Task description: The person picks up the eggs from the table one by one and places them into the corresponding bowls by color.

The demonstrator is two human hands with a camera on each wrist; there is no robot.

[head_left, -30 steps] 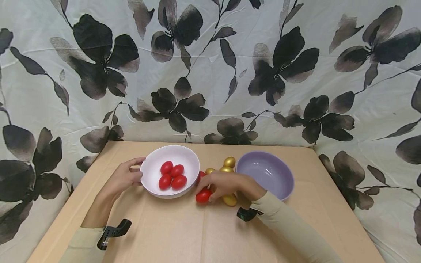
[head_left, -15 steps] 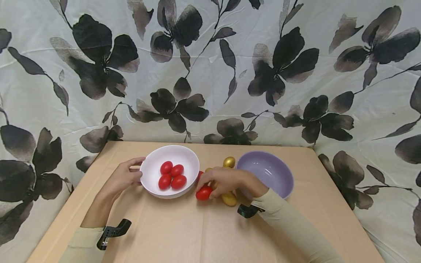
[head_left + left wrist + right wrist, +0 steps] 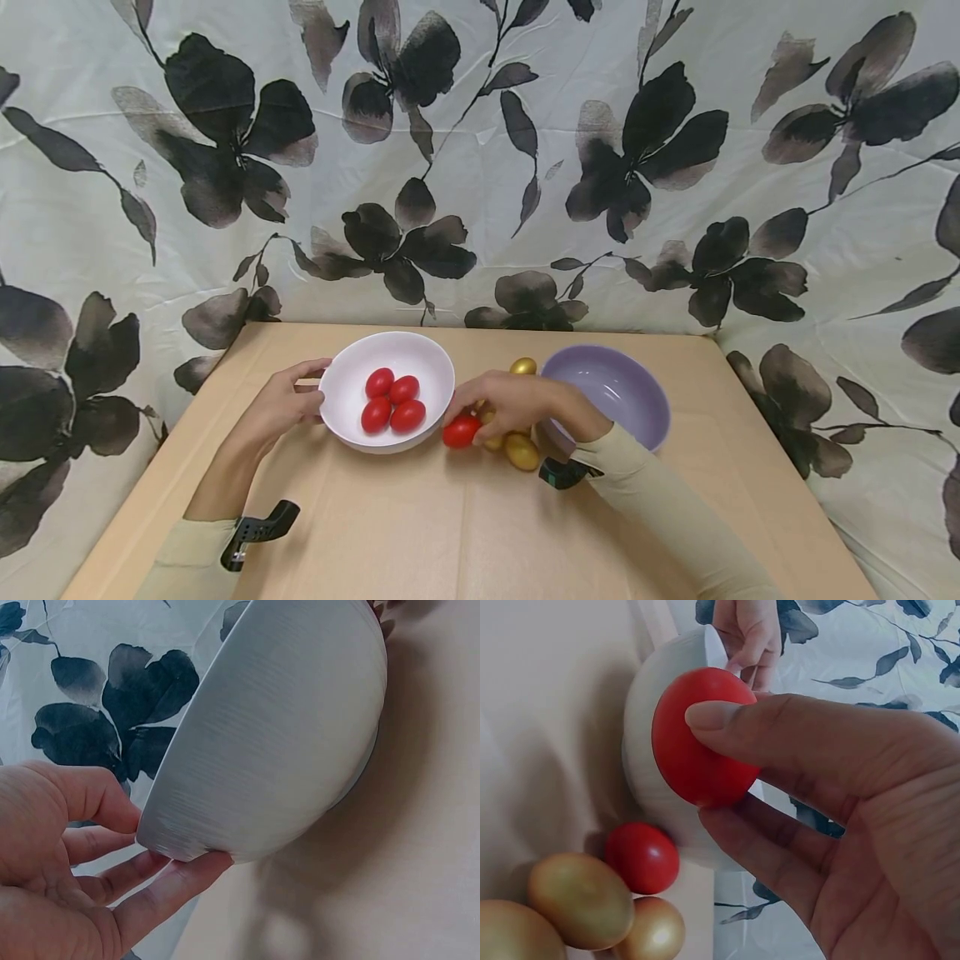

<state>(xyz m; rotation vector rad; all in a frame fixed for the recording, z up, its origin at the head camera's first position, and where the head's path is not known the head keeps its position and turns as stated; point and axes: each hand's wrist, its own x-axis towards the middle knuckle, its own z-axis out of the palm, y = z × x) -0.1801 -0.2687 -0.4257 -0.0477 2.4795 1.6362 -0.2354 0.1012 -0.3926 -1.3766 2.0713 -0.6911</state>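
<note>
In the head view, my left hand (image 3: 285, 400) holds the left edge of a white bowl (image 3: 341, 408). The left wrist view shows its thumb against the bowl's outer wall and other fingers at the rim. Several red eggs (image 3: 407, 416) lie inside the bowl. My right hand (image 3: 517, 404) pinches another red egg (image 3: 697, 742) between thumb and fingertips, just right of the bowl. Below it in the right wrist view, a second red egg (image 3: 642, 858) sits beside gold eggs (image 3: 581, 901). The right hand partly hides this group in the head view.
To the right stands a purple bowl (image 3: 606, 392), its lower left side behind the right wrist. One gold egg (image 3: 522, 366) lies by that bowl's rim, another (image 3: 521, 451) below the right hand. A floral cloth (image 3: 525, 167) hangs behind the wooden table (image 3: 390, 533).
My right hand has moved slightly up and toward the white bowl, bringing the pinched red egg with it. The left hand and both bowls have stayed put.
</note>
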